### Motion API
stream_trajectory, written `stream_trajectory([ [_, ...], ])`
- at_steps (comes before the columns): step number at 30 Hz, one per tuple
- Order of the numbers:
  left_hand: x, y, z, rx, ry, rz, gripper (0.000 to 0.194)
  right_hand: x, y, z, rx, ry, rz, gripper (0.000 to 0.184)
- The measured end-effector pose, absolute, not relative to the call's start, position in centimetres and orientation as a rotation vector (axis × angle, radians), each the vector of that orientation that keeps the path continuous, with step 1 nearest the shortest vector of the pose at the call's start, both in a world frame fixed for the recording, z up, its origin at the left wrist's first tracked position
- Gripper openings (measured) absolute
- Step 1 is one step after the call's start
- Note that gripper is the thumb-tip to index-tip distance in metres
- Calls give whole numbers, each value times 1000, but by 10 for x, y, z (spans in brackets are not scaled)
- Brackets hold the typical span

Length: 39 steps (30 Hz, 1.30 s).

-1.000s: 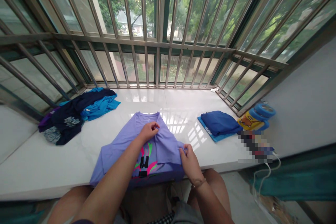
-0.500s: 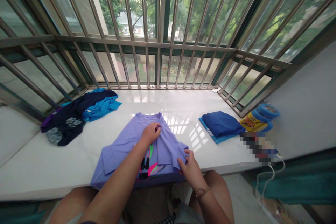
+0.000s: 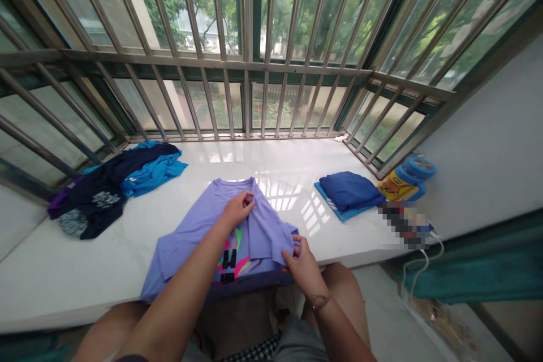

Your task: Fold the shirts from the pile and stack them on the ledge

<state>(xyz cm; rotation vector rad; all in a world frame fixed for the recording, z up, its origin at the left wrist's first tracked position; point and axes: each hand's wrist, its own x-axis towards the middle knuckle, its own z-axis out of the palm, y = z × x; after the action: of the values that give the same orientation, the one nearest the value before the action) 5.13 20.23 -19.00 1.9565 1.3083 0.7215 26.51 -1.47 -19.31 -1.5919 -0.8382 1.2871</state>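
A lavender long-sleeved shirt point(image 3: 199, 215) lies spread on the white ledge, its collar toward the window and its lower part hanging over the front edge. Bright pink, green and black print shows on its chest, partly covered by a sleeve folded inward. My left hand point(image 3: 238, 207) reaches across the shirt and pinches the cloth below the collar, on the right shoulder side. With thumb and fingers, my right hand point(image 3: 302, 263) grips the shirt's right side near the ledge's front edge. My left forearm hides part of the print.
On the left lies a loose heap of dark and blue clothes point(image 3: 106, 192). Folded blue clothes point(image 3: 350, 191) are stacked at the right, beside a blue and yellow bottle point(image 3: 405, 178). A blurred-out item point(image 3: 405, 223) with white cables lies nearby. Metal bars point(image 3: 246, 102) line the window.
The view has turned slightly, so everything sits a little further left. Both hands keep their holds on the shirt, and the cloth lies nearly the same.
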Motion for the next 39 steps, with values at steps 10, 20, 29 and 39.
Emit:
stream_trajectory([
  [10,56,76,-188,2408,929,697,86,248,-3,-178,-1295,-496,1356,71],
  [20,67,72,-191,2436,1095,752,58,275,-5,-179,-1529,-922,1112,45],
  [29,63,74,-182,2461,1063,763,54,297,6,-167,-1791,-1756,347,39],
  [39,68,77,-181,2643,773,498,58,305,41,-168,-1829,-1840,311,14],
])
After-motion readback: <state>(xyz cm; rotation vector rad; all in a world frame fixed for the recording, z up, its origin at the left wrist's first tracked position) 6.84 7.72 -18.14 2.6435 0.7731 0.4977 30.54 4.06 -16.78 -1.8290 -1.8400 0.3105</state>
